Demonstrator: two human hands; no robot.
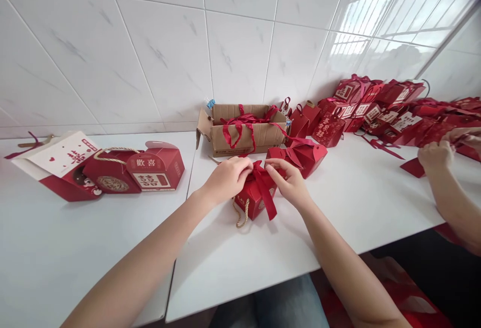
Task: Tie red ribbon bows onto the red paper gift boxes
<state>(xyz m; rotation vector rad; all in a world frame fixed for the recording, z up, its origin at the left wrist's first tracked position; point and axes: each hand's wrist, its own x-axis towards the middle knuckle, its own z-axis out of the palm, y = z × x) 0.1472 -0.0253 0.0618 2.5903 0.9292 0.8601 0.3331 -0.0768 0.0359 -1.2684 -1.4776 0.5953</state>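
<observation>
A small red gift box (252, 201) stands on the white table in front of me, with a gold rope handle (242, 215) hanging down its left side. A red ribbon (267, 195) is gathered on its top, and one tail falls over the front. My left hand (231, 175) pinches the ribbon at the left of the gather. On the other side, my right hand (288, 180) has thumb and fingers closed on the ribbon too. Just behind the right hand lies another red box (311, 157) with its top flaps folded inward.
A cardboard carton (233, 137) holding loose red ribbons stands by the tiled wall. Several finished-looking red boxes (156, 167) sit at left. Many red boxes (347, 107) are piled at right, where another person's hands (438, 157) work. The table's front edge (244, 300) is close to my lap.
</observation>
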